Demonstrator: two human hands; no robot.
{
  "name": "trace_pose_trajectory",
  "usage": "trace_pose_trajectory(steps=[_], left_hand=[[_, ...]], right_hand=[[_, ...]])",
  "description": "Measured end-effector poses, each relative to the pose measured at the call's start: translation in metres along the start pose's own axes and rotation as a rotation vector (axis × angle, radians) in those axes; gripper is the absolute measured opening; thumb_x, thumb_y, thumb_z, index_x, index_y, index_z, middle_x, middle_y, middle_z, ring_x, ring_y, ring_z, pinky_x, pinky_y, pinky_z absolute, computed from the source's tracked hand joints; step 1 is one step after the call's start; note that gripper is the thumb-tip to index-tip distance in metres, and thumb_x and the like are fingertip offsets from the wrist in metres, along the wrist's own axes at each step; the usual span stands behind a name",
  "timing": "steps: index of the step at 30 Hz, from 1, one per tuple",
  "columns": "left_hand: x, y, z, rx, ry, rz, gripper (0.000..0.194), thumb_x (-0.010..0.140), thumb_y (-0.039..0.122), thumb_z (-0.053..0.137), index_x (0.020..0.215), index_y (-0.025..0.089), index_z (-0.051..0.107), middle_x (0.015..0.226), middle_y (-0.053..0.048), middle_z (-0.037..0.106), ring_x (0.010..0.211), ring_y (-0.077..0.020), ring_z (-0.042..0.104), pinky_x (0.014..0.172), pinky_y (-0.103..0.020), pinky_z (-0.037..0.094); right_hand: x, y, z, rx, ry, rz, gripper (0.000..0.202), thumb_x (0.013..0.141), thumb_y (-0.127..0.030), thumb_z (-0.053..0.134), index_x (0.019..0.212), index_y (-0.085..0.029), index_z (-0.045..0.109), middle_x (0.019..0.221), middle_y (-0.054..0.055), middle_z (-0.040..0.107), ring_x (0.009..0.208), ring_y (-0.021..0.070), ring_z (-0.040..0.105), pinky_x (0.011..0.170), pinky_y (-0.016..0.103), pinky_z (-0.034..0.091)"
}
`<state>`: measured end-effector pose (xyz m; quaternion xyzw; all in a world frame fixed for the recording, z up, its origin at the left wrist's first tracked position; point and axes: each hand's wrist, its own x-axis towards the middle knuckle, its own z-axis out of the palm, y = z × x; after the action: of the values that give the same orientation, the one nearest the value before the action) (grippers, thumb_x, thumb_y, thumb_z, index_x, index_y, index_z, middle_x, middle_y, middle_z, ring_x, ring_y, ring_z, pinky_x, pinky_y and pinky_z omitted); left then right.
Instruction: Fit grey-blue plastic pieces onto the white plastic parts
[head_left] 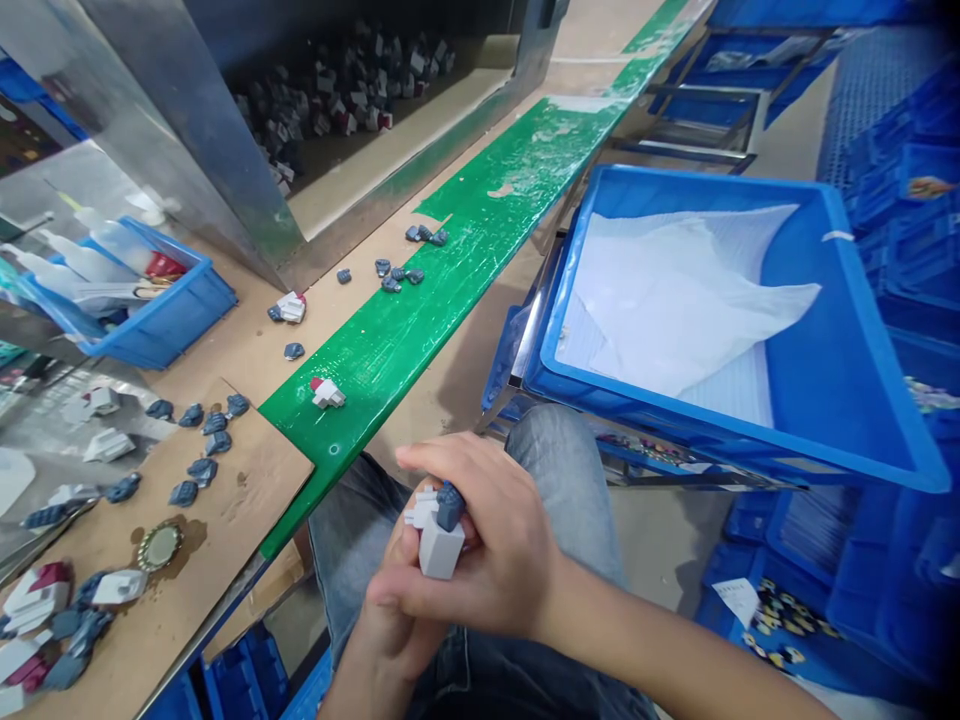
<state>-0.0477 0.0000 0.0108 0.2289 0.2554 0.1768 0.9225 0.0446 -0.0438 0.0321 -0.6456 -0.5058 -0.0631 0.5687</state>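
Above my lap, both hands close around a small white plastic toy part point(441, 550) with a dark blue-grey piece point(450, 505) at its upper end. My right hand point(506, 520) wraps over it from the right, fingers curled across the top and thumb below. From beneath and the left, my left hand point(401, 605) grips the same part, its fingers partly hidden by the right hand. On the green strip ahead lies a white part with a red end point(328, 393). Several loose blue-grey pieces point(202, 470) are scattered over the brown board point(255, 480) to the left.
A large blue crate point(832, 330) with white sheets stands at right. Beyond the green strip point(465, 270), a metal-framed opening point(420, 190) holds a heap of parts. A small blue basket point(161, 330) with bottles sits left, near a bottle cap point(160, 547). More blue bins point(795, 560) are lower right.
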Motion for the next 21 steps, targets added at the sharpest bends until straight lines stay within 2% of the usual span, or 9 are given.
trace_pose_trajectory(steps=[4,6,8,11,13,15,18,21], left_hand=[[0.004,-0.003,-0.006,0.068,-0.035,0.028,0.037,0.062,0.054,0.081,0.076,0.021,0.074,0.072,-0.001,0.065,0.07,-0.0153,0.059,0.067,-0.02,0.053],[0.003,0.0,-0.007,0.126,-0.024,0.044,0.034,0.066,0.05,0.079,0.083,0.022,0.073,0.077,-0.002,0.065,0.071,-0.0171,0.059,0.065,-0.024,0.053],[0.0,0.004,-0.007,0.199,0.002,0.095,0.031,0.067,0.041,0.081,0.09,0.023,0.072,0.081,-0.002,0.066,0.071,-0.016,0.059,0.064,-0.023,0.052],[-0.003,0.01,-0.008,0.291,0.058,0.206,0.032,0.067,0.036,0.082,0.096,0.024,0.072,0.083,0.0,0.067,0.061,-0.0106,0.058,0.052,-0.017,0.047],[-0.002,0.015,-0.01,0.327,0.089,0.265,0.035,0.069,0.04,0.08,0.098,0.024,0.072,0.078,0.0,0.067,0.051,-0.0087,0.056,0.043,-0.015,0.042],[0.001,0.019,-0.01,0.277,0.106,0.293,0.036,0.069,0.039,0.079,0.101,0.024,0.071,0.074,0.001,0.067,0.045,-0.0073,0.054,0.041,-0.014,0.04],[0.008,0.024,-0.008,0.054,0.091,0.203,0.026,0.071,0.03,0.077,0.095,0.023,0.069,0.068,0.002,0.064,0.046,-0.0069,0.053,0.043,-0.014,0.04],[0.013,0.025,-0.005,-0.128,0.054,0.001,0.012,0.075,0.026,0.069,0.083,0.018,0.069,0.066,0.002,0.06,0.059,-0.0099,0.057,0.05,-0.017,0.046]], right_hand=[[-0.001,-0.003,0.001,-0.001,0.008,0.021,0.054,0.074,-0.059,0.068,0.1,-0.013,0.058,0.086,0.004,0.07,0.078,0.016,0.066,0.071,0.028,0.05],[-0.002,-0.001,0.0,0.039,0.001,0.023,0.06,0.078,-0.067,0.059,0.106,-0.013,0.056,0.092,0.006,0.07,0.083,0.0165,0.067,0.074,0.029,0.051],[-0.004,0.002,-0.005,0.086,-0.012,0.056,0.064,0.083,-0.072,0.045,0.11,-0.015,0.054,0.093,0.006,0.067,0.082,0.0168,0.065,0.073,0.03,0.051],[-0.009,0.009,-0.015,0.106,-0.039,0.171,0.045,0.095,-0.059,0.032,0.099,-0.019,0.052,0.077,0.0,0.058,0.067,0.0126,0.058,0.059,0.026,0.048],[-0.014,0.014,-0.02,0.094,-0.064,0.219,0.031,0.1,-0.045,0.032,0.092,-0.021,0.05,0.069,-0.002,0.052,0.06,0.0103,0.052,0.054,0.023,0.044],[-0.019,0.017,-0.022,0.088,-0.106,0.208,0.024,0.1,-0.04,0.036,0.092,-0.021,0.05,0.068,-0.003,0.052,0.058,0.0099,0.052,0.053,0.022,0.043],[-0.025,0.019,-0.017,0.062,-0.151,0.171,0.023,0.096,-0.042,0.045,0.1,-0.021,0.052,0.077,0.0,0.058,0.067,0.0134,0.057,0.059,0.026,0.047],[-0.03,0.02,-0.006,-0.011,-0.154,0.11,0.041,0.092,-0.049,0.05,0.118,-0.018,0.049,0.106,0.01,0.062,0.096,0.0221,0.059,0.079,0.036,0.051]])
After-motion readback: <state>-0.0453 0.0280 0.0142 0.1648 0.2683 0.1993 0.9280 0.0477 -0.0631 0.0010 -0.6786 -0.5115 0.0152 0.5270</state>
